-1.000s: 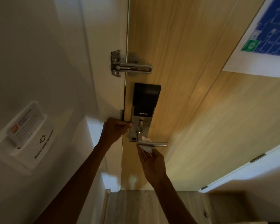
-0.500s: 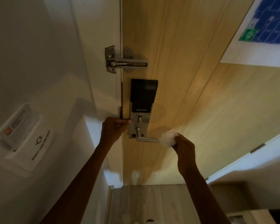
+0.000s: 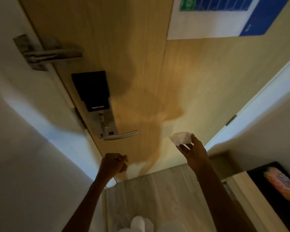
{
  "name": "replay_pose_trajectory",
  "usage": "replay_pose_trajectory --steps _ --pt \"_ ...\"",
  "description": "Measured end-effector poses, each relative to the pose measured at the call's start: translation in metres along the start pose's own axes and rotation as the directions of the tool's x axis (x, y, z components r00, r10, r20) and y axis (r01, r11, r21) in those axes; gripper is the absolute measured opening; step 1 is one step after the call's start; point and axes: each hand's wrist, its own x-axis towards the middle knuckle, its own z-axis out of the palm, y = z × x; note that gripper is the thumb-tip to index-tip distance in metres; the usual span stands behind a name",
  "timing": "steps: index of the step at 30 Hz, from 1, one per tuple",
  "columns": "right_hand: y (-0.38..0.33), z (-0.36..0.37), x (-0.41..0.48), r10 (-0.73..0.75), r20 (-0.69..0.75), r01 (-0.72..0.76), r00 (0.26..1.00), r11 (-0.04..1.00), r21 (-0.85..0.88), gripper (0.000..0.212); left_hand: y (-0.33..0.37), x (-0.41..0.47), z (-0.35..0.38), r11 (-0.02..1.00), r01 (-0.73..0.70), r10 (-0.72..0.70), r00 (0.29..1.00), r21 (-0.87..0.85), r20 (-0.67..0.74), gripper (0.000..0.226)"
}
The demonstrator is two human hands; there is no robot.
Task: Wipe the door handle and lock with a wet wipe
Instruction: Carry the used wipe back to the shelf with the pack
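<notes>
A silver lever door handle point(image 3: 120, 135) juts rightward from a smart lock point(image 3: 93, 96), whose black panel sits above a metal plate on the wooden door point(image 3: 134, 47). Nothing touches either of them. My right hand point(image 3: 192, 151) is off to the right of the handle, pinching a crumpled white wet wipe point(image 3: 180, 138) in its fingertips. Below the handle and clear of the door edge, my left hand point(image 3: 113, 165) hangs with its fingers curled shut around nothing.
A metal swing-bar door guard point(image 3: 45, 53) bridges the frame and door above the lock. A blue and white evacuation notice point(image 3: 224, 15) hangs at upper right. A black surface with an orange packet point(image 3: 280, 187) sits low right. White footwear point(image 3: 137, 224) shows at the bottom.
My left hand has let go of the door edge and dropped below the handle. My right hand has carried the wipe off the handle to the right. The view has tilted and come closer.
</notes>
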Motion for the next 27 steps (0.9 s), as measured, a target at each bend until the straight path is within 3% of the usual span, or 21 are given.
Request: replay_pose_trajectory --steps 3,7,11,16,20,27 --pt "-0.025 -0.045 -0.002 -0.021 0.006 0.02 1.0 0.997 0.077 0.035 0.02 0.002 0.066 0.999 0.006 0.004 0.979 -0.048 0.205 0.016" --pt "-0.062 -0.113 -0.007 -0.094 -0.056 0.102 0.994 0.984 0.145 0.032 0.081 0.012 0.153 0.996 -0.061 0.076 0.946 -0.06 0.315 0.016" --pt "-0.102 -0.184 -0.021 -0.16 -0.174 0.185 0.972 0.973 0.139 0.026 0.135 0.003 0.25 0.991 -0.09 0.124 0.904 -0.101 0.409 0.02" --pt "-0.145 -0.267 -0.035 -0.229 -0.273 0.253 0.934 0.966 0.056 0.025 0.182 -0.03 0.38 0.985 -0.091 0.161 0.793 -0.148 0.587 0.026" --pt "-0.166 -0.326 -0.038 -0.245 -0.344 0.271 0.906 0.962 0.03 0.027 0.217 -0.065 0.468 0.984 -0.085 0.168 0.748 -0.159 0.642 0.024" --pt "-0.205 -0.414 -0.035 -0.333 -0.517 0.306 0.789 0.942 -0.139 0.009 0.24 -0.082 0.589 0.977 -0.193 0.196 0.676 -0.086 0.711 0.026"
